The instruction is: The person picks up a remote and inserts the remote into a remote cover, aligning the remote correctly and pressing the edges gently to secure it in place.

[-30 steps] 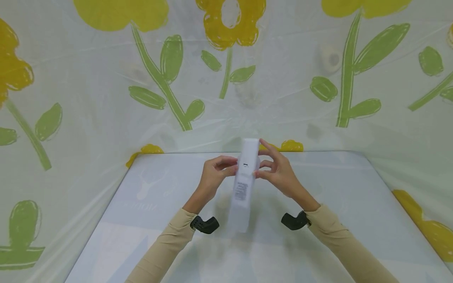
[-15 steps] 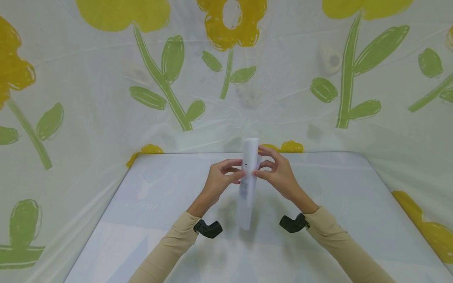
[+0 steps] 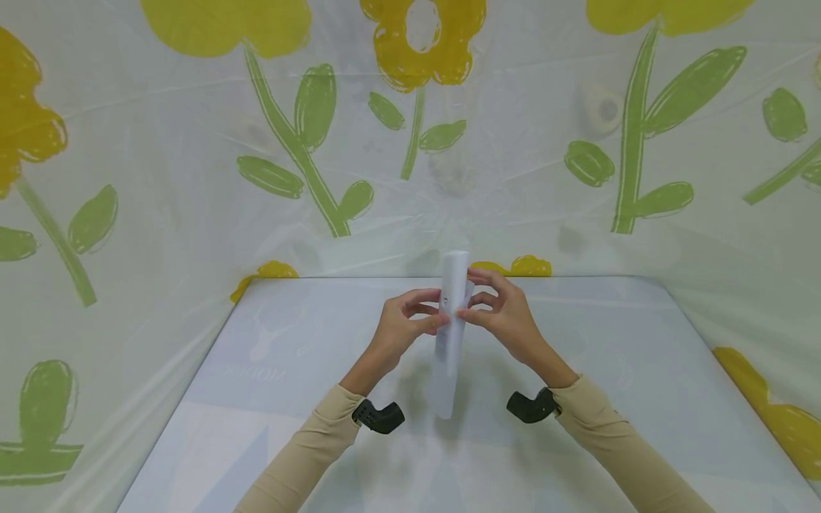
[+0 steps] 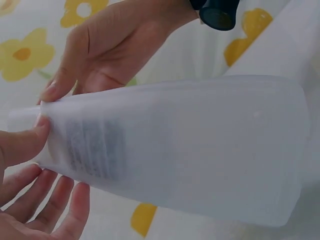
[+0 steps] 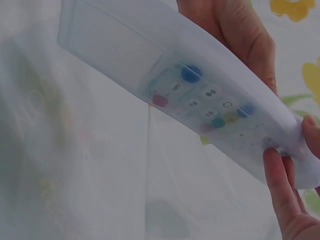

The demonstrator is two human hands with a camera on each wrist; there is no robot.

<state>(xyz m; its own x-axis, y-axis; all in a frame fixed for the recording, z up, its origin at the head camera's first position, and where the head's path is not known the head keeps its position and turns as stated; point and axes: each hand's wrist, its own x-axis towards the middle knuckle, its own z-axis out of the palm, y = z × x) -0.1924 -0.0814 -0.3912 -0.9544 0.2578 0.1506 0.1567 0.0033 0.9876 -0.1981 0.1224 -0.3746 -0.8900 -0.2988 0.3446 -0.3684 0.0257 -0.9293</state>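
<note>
Before flowered cloth (image 3: 513,142), above pale table (image 3: 590,399), pinching with left hand (image 3: 403,324) and right hand (image 3: 503,306) a remote (image 5: 210,97) in translucent sleeve (image 4: 225,150) between them.

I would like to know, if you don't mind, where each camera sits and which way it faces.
Head: worn on the head, facing forward and down at the table; shows the left hand, right hand and beige sleeves.
Left wrist: sits there, facing the translucent cover where dark print shows; both hands visible.
Right wrist: sits there, facing coloured buttons behind the cover; both hands visible.
Shared: the two wrist views see the cover from opposite sides.
</note>
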